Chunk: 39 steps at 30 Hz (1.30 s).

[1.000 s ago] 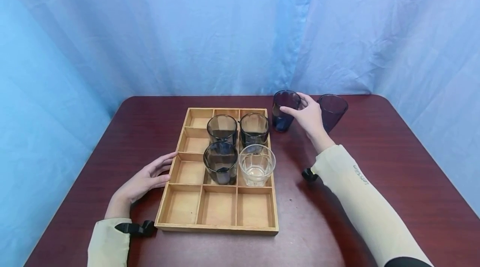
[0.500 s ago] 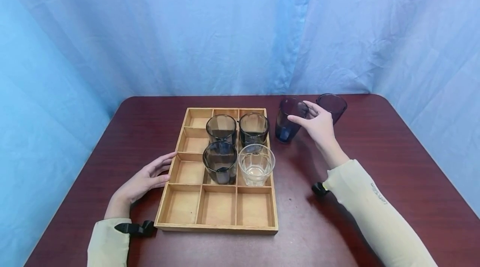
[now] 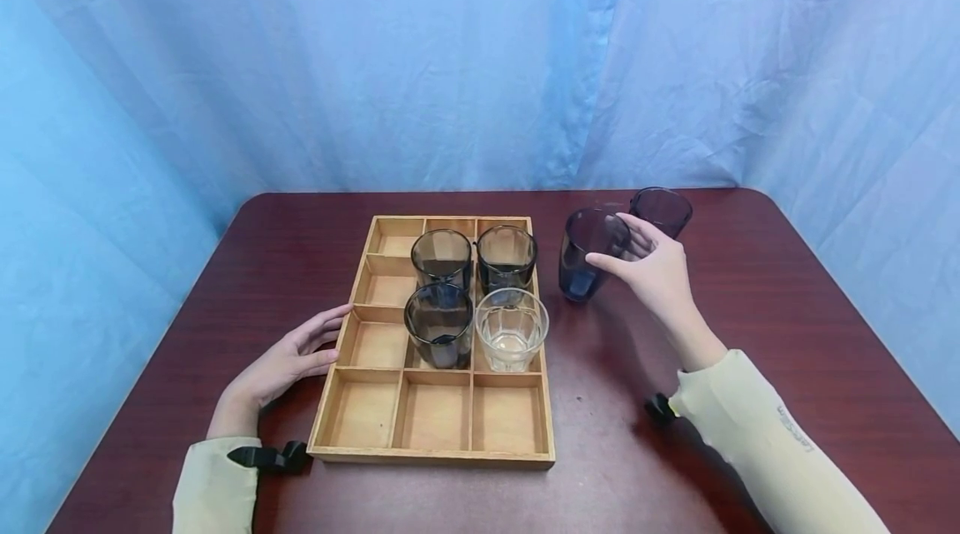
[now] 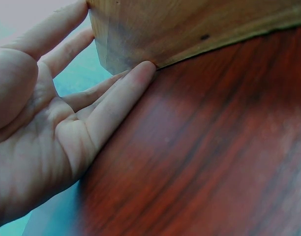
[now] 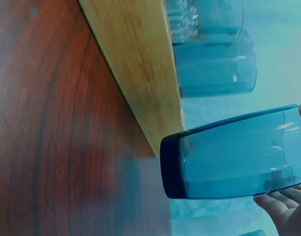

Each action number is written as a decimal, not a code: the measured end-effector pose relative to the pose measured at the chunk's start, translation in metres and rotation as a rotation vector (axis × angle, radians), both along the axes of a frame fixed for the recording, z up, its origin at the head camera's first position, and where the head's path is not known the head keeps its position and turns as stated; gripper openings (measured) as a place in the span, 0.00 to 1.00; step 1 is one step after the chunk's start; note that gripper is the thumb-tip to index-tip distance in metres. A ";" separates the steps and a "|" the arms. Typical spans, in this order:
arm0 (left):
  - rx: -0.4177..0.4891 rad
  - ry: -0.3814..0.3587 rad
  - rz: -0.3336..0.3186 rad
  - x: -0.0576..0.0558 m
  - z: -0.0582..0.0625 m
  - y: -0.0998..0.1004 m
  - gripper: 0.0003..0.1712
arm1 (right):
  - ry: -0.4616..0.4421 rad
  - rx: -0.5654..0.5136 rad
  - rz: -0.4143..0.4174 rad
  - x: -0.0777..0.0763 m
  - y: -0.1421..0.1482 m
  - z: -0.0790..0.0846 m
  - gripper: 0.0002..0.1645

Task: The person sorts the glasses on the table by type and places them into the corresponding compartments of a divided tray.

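In the head view, my right hand (image 3: pixel 655 271) grips a tall dark blue glass (image 3: pixel 579 277) near its rim, thumb on the near side and fingers behind. The glass leans slightly, to the right of the wooden compartment tray (image 3: pixel 429 457). In the right wrist view, the tinted glass (image 5: pixel 229 157) has its thick base towards the table, close to the tray's side. My left hand (image 3: pixel 283 363) is at the tray's left side, its fingers extended; in the left wrist view, fingertips (image 4: pixel 143 73) touch the wooden wall (image 4: pixel 190 29).
Three smoky tinted glasses (image 3: pixel 441 255) and a clear glass (image 3: pixel 512 334) stand in the tray's middle and right compartments. Another dark glass (image 3: pixel 663 213) is behind my right hand, near the back edge of the reddish table (image 3: pixel 600 451). Blue curtains (image 3: pixel 480 59) surround the table.
My right hand has brought the dark blue glass towards the front and slightly right, away from the back edge. The left hand and the tray stay in place.
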<state>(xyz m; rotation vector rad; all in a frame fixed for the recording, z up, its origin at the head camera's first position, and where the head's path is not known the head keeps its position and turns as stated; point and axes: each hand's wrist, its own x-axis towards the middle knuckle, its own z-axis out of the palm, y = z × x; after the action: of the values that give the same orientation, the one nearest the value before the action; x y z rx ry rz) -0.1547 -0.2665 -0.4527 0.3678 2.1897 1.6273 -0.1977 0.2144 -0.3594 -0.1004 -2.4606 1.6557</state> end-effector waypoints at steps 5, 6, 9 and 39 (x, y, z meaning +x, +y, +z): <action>0.005 -0.002 -0.001 0.000 0.000 0.000 0.40 | 0.008 -0.010 0.012 0.015 0.001 0.004 0.45; 0.005 -0.002 -0.001 0.000 -0.001 0.000 0.40 | 0.014 -0.013 0.018 0.018 0.001 0.005 0.44; 0.003 0.001 -0.001 0.000 -0.001 0.000 0.40 | 0.032 -0.014 0.037 0.027 0.000 0.006 0.42; 0.005 0.006 -0.009 -0.001 -0.001 -0.001 0.39 | 0.114 0.038 0.300 0.090 -0.009 0.023 0.39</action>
<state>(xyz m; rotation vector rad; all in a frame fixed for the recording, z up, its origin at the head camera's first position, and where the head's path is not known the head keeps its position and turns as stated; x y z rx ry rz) -0.1554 -0.2671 -0.4535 0.3841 2.1863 1.6289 -0.1082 0.2055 -0.3363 0.3763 -2.5149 1.6676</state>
